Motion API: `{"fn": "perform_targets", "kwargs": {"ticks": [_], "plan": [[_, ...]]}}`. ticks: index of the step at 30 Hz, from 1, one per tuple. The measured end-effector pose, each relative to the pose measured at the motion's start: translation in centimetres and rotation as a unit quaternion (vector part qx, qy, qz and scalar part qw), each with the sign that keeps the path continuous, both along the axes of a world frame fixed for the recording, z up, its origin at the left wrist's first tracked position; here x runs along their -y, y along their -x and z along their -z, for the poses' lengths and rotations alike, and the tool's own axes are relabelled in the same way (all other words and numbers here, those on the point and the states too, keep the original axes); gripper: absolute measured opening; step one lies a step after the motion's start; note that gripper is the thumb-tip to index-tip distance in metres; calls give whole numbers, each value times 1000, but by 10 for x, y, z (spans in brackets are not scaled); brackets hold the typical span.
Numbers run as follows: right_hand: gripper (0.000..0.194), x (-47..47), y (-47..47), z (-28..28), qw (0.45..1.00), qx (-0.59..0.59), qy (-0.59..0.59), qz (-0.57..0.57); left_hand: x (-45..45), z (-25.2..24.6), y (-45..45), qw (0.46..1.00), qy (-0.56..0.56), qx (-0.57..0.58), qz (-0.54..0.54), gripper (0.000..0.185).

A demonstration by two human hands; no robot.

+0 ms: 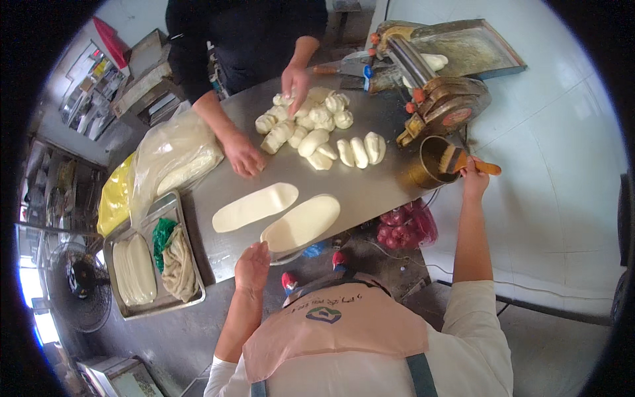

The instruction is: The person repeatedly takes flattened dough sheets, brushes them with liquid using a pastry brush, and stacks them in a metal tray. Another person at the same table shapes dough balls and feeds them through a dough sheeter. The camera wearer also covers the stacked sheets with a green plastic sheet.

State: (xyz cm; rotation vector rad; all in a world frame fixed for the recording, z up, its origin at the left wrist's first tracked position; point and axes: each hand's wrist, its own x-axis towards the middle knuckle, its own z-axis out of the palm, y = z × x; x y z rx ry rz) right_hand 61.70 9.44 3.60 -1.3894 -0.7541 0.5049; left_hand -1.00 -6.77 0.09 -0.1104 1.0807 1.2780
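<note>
My right hand [475, 179] grips the wooden handle of a flat brush [459, 161]. The brush's bristles are at the mouth of a metal pot [427, 168] on the table's right end. My left hand [252, 268] is at the near-left end of a flat oval dough sheet [302, 223], fingertips at its edge; whether they pinch it I cannot tell. A second dough sheet [255, 207] lies beside it, farther from me. Beyond them are a heap of dough pieces [317, 116] and several short dough rolls [359, 151].
Across the metal table [372, 191], a co-worker's hands [243, 154] are around the dough heap. A dough roller machine [436, 94] stands at the far right. At left are a tray [201, 283] with dough and cloth, and plastic bags [168, 144]. A red net bag [407, 226] sits below the table.
</note>
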Motion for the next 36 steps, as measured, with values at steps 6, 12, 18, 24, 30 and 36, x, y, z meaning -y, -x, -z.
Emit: {"fn": "perform_targets", "kwargs": {"ticks": [6, 12, 18, 24, 30, 36], "plan": [[24, 16, 1, 1, 969, -199, -5, 146, 27, -13, 32, 1000, 1, -20, 0, 13], [27, 46, 84, 0, 948, -307, -42, 66, 57, -11, 78, 998, -27, 15, -59, 14], [30, 56, 337, 46, 939, -283, 85, -175, 84, -11, 119, 999, -17, 3, -48, 12], [18, 26, 527, 75, 922, -8, 125, -367, 94, -24, 152, 998, -1, -6, -60, 11], [18, -2, 473, 35, 887, 385, 165, -193, 114, -25, 198, 996, -7, -13, -90, 11], [17, 67, 657, 74, 764, 569, 22, -304, 124, -19, 218, 996, -16, -15, -81, 13]]}}
